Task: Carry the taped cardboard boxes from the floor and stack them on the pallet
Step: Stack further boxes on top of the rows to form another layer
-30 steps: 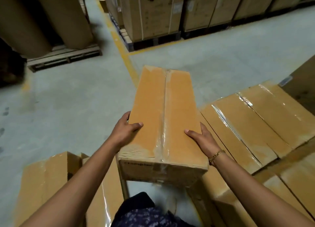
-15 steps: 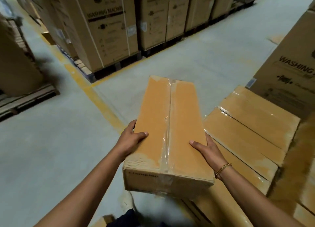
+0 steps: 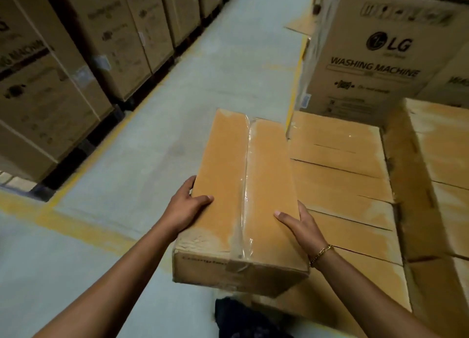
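left cartons (image 3: 45, 104): blurred | carried box (image 3: 223, 175) end print: illegible | right stacked boxes (image 3: 446, 165): cut by edge

The held box (image 3: 223, 172) is matt brown cardboard, scuffed pale near its close edge, with glossy, wrinkled clear plastic tape (image 3: 245, 185) along its centre seam. Right of the held box the stacked boxes (image 3: 340, 185) are the same dull, patchy cardboard; left of it the floor (image 3: 177, 114) is matt grey concrete with worn yellow paint. At its near right corner a chain bracelet (image 3: 321, 253) glints like gold metal.
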The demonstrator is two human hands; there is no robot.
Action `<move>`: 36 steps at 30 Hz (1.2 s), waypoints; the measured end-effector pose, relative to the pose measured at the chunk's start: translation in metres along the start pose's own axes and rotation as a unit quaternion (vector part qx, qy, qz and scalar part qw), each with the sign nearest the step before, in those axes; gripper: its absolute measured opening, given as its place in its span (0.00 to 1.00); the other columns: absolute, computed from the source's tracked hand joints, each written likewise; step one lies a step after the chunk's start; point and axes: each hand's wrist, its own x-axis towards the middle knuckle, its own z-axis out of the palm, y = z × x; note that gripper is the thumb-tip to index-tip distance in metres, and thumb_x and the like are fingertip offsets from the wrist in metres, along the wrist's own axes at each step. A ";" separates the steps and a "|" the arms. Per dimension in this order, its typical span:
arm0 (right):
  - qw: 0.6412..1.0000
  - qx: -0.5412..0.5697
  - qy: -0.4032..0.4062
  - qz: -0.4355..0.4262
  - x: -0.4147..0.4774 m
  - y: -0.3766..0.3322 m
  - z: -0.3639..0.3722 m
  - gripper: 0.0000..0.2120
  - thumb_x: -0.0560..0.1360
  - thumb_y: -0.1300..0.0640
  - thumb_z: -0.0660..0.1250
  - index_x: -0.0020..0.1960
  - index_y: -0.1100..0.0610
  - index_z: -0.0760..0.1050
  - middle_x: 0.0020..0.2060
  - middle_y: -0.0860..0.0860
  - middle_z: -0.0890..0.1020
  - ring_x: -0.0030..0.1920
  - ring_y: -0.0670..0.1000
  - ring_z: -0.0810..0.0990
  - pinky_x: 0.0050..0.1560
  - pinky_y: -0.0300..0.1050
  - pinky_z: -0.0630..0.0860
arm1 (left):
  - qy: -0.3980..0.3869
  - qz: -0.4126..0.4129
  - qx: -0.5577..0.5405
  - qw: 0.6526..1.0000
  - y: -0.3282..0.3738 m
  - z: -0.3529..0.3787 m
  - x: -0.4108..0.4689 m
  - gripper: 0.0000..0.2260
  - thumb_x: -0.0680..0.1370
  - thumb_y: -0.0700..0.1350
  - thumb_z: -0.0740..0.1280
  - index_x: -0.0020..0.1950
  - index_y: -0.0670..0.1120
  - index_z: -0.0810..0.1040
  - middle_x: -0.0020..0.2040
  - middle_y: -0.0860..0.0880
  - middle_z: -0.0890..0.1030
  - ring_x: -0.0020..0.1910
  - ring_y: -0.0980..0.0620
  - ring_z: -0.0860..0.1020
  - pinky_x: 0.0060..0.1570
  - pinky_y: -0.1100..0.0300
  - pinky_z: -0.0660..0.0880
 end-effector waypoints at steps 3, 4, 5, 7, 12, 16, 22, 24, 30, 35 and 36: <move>0.999 -0.008 0.051 0.016 0.030 -0.005 0.004 0.44 0.60 0.28 0.72 0.73 0.42 0.68 0.62 0.45 0.80 0.60 0.52 0.79 0.61 0.60 0.78 | -0.051 0.011 0.008 0.999 0.008 0.003 0.061 0.20 0.79 0.43 0.71 0.68 0.57 0.74 0.56 0.54 0.84 0.45 0.54 0.86 0.44 0.57 0.81; 0.997 -0.009 0.067 0.020 0.043 -0.006 0.003 0.46 0.59 0.27 0.71 0.74 0.42 0.67 0.63 0.45 0.79 0.61 0.52 0.79 0.62 0.61 0.78 | -0.066 0.013 0.013 0.998 0.011 0.006 0.082 0.20 0.79 0.44 0.71 0.69 0.57 0.74 0.56 0.54 0.84 0.45 0.54 0.86 0.45 0.55 0.81; 0.996 -0.007 0.083 0.026 0.055 -0.010 0.003 0.47 0.59 0.26 0.70 0.74 0.42 0.66 0.63 0.45 0.79 0.61 0.52 0.78 0.62 0.61 0.77 | -0.078 0.015 0.020 0.997 0.013 0.009 0.103 0.20 0.79 0.45 0.71 0.69 0.57 0.73 0.57 0.54 0.84 0.46 0.54 0.86 0.48 0.53 0.82; 0.994 -0.004 0.106 0.035 0.078 -0.021 0.002 0.43 0.61 0.27 0.70 0.72 0.42 0.68 0.60 0.44 0.80 0.59 0.51 0.80 0.60 0.59 0.79 | -0.104 0.013 0.033 0.994 0.020 0.014 0.141 0.23 0.79 0.50 0.72 0.72 0.59 0.71 0.61 0.55 0.83 0.50 0.54 0.85 0.53 0.50 0.82; 0.985 0.027 0.159 0.061 0.124 -0.050 0.004 0.21 0.76 0.45 0.72 0.67 0.44 0.72 0.53 0.41 0.83 0.52 0.45 0.82 0.55 0.49 0.80 | -0.172 0.013 0.073 0.982 0.047 0.021 0.224 0.25 0.79 0.54 0.71 0.75 0.61 0.68 0.62 0.57 0.81 0.54 0.54 0.84 0.55 0.51 0.81; 0.971 0.039 0.214 0.094 0.149 -0.060 0.000 0.26 0.74 0.39 0.71 0.69 0.44 0.71 0.58 0.43 0.82 0.57 0.47 0.81 0.59 0.50 0.79 | -0.235 0.013 0.095 0.967 0.072 0.037 0.284 0.25 0.78 0.54 0.72 0.74 0.61 0.69 0.61 0.56 0.82 0.53 0.54 0.84 0.56 0.47 0.81; 0.941 0.074 0.303 0.130 0.200 -0.071 -0.006 0.30 0.76 0.41 0.70 0.75 0.46 0.67 0.63 0.44 0.80 0.61 0.49 0.79 0.63 0.49 0.76 | -0.331 0.029 0.119 0.936 0.112 0.080 0.377 0.22 0.79 0.53 0.71 0.72 0.63 0.71 0.61 0.58 0.82 0.56 0.53 0.83 0.59 0.48 0.80; 0.929 0.089 0.333 0.133 0.222 -0.077 -0.005 0.22 0.79 0.46 0.69 0.71 0.44 0.69 0.57 0.42 0.81 0.56 0.44 0.80 0.53 0.42 0.76 | -0.363 0.039 0.135 0.921 0.126 0.093 0.412 0.22 0.79 0.54 0.71 0.71 0.64 0.71 0.62 0.58 0.82 0.57 0.52 0.82 0.61 0.46 0.79; 0.876 0.142 0.433 0.158 0.290 -0.092 0.004 0.20 0.82 0.47 0.61 0.74 0.45 0.68 0.64 0.45 0.79 0.62 0.51 0.78 0.65 0.51 0.74 | -0.446 0.076 0.170 0.875 0.173 0.135 0.511 0.22 0.80 0.49 0.70 0.73 0.62 0.71 0.63 0.57 0.80 0.60 0.53 0.79 0.57 0.53 0.78; 0.838 0.198 0.476 0.176 0.336 -0.098 0.002 0.21 0.82 0.49 0.63 0.75 0.45 0.69 0.65 0.44 0.80 0.64 0.50 0.78 0.65 0.49 0.73 | -0.498 0.061 0.206 0.840 0.208 0.181 0.577 0.26 0.78 0.50 0.73 0.74 0.63 0.71 0.65 0.55 0.80 0.61 0.49 0.79 0.61 0.48 0.78; 0.833 0.208 0.481 0.178 0.345 -0.098 -0.002 0.21 0.82 0.50 0.63 0.74 0.46 0.69 0.64 0.44 0.80 0.63 0.48 0.78 0.63 0.47 0.74 | -0.503 0.060 0.217 0.834 0.212 0.193 0.589 0.27 0.76 0.51 0.75 0.73 0.63 0.73 0.65 0.54 0.81 0.61 0.48 0.79 0.63 0.44 0.77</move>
